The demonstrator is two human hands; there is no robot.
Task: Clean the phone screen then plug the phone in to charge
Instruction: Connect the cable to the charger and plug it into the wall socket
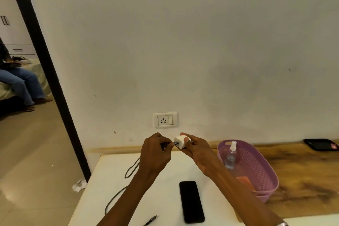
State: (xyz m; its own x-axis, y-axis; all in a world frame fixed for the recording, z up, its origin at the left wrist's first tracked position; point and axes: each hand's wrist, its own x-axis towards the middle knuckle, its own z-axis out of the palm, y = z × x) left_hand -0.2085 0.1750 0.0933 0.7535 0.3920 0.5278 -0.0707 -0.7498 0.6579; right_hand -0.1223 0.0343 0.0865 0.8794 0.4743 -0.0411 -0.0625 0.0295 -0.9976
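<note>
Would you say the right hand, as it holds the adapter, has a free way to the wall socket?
Probably yes: the right hand holds the adapter just below the wall socket, with nothing between them.

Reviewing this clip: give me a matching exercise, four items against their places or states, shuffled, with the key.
Items:
1. white charger adapter
2. black phone
3. clear spray bottle
4. white wall socket

Places:
A. inside the purple plastic basket
B. nothing plugged in
C. held in the right hand
D. flat on the white table

Pairs: 1-C, 2-D, 3-A, 4-B
</note>
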